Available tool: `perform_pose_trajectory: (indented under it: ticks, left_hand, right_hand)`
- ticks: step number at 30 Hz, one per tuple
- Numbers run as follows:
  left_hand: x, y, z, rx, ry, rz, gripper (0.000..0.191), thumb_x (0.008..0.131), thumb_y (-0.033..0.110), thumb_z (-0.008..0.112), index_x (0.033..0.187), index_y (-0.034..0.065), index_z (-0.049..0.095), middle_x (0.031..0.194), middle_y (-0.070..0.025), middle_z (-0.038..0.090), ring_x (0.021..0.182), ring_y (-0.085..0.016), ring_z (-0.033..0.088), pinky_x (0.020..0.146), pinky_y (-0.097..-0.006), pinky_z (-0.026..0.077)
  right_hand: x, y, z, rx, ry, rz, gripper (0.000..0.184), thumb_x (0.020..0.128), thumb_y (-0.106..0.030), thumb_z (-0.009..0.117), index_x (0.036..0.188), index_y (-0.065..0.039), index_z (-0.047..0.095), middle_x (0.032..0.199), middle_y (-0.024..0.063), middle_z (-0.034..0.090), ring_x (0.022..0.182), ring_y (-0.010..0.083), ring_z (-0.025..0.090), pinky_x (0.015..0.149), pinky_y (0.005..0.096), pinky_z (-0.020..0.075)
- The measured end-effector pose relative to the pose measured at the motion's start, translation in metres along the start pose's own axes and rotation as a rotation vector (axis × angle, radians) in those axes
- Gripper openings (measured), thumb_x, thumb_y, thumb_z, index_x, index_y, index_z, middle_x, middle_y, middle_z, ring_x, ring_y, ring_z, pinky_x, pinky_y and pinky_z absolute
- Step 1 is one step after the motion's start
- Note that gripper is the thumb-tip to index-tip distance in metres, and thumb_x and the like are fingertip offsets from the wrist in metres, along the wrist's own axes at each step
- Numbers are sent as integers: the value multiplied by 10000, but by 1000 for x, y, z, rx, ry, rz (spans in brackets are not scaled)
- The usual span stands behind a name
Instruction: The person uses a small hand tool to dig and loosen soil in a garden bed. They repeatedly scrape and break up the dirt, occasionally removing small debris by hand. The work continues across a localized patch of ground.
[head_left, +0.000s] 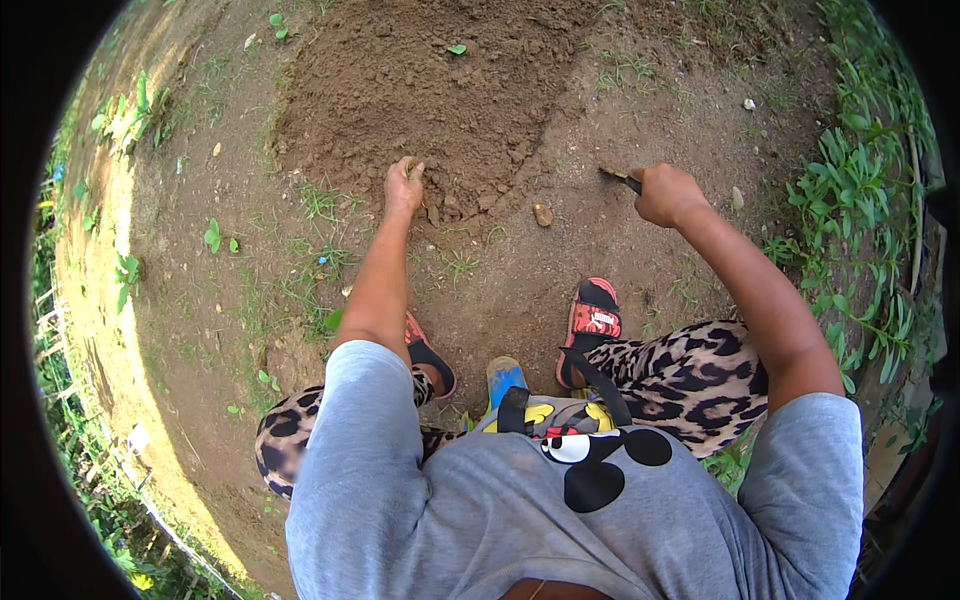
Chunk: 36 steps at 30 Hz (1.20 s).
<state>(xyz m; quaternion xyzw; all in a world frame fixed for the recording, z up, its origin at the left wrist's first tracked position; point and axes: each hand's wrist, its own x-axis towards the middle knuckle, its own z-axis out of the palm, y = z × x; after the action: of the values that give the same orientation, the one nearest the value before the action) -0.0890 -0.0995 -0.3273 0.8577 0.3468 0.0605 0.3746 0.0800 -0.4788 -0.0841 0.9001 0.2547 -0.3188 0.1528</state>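
Observation:
A patch of loose, dug-up brown soil (427, 82) spreads over the ground before me. At its near edge is my left hand (405, 185), its fingers drawn together against the crumbly dirt. Whether something small is pinched in them is too unclear to tell. Off to the right, over bare packed ground, my right hand (666, 196) grips the dark handle of a small hand tool (619, 176). The tool's short end points left and looks brown with soil; its exact kind cannot be made out. Between the two hands lies a brown stone (543, 215).
Leafy green plants (847, 180) line the right side. Small weeds (322, 202) grow near my left forearm. My feet wear red and black slide sandals (596, 315), with a blue and yellow object (505, 381) between them. A fence (172, 532) runs along the lower left.

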Motion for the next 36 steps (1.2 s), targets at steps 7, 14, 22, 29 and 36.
perform_pose_trajectory:
  ticks: [7, 14, 22, 29, 36]
  left_hand:
    - [-13, 54, 14, 309, -496, 153, 420, 952, 124, 661, 1358, 226, 629, 1358, -190, 590, 1288, -390, 534, 1056, -454, 458]
    - [4, 5, -4, 297, -51, 9, 349, 968, 301, 658, 1223, 63, 640, 1075, -232, 711, 1064, -418, 669, 918, -507, 530]
    - [15, -2, -40, 392, -327, 112, 255, 935, 279, 706, 1090, 77, 723, 1054, -179, 744, 1007, -367, 698, 865, -445, 551]
    - [-25, 25, 22, 332, -247, -218, 266, 877, 199, 734, 1143, 192, 742, 1215, -145, 692, 1140, -333, 656, 939, -448, 538]
    - [-29, -2, 18, 455, -140, -52, 154, 915, 81, 625, 1061, 66, 671, 1205, -185, 625, 1122, -387, 636, 945, -470, 522]
  right_hand:
    - [-1, -3, -5, -22, -12, -3, 417, 845, -138, 591, 1249, -92, 687, 1185, 206, 712, 1115, 359, 688, 941, 456, 563]
    - [2, -3, 2, -23, 0, -10, 426, 846, -141, 585, 1257, -88, 683, 1191, 201, 712, 1120, 358, 687, 948, 450, 562]
    - [8, 0, -5, -27, -12, -27, 420, 843, -141, 596, 1249, -84, 687, 1205, 200, 708, 1121, 363, 687, 951, 456, 563]
    - [4, -7, -6, -36, -30, 0, 403, 846, -145, 600, 1231, -75, 695, 1209, 203, 707, 1122, 362, 688, 946, 454, 566]
    - [3, -6, -10, -35, -37, -4, 406, 852, -149, 593, 1239, -79, 692, 1203, 203, 709, 1121, 364, 687, 943, 455, 566]
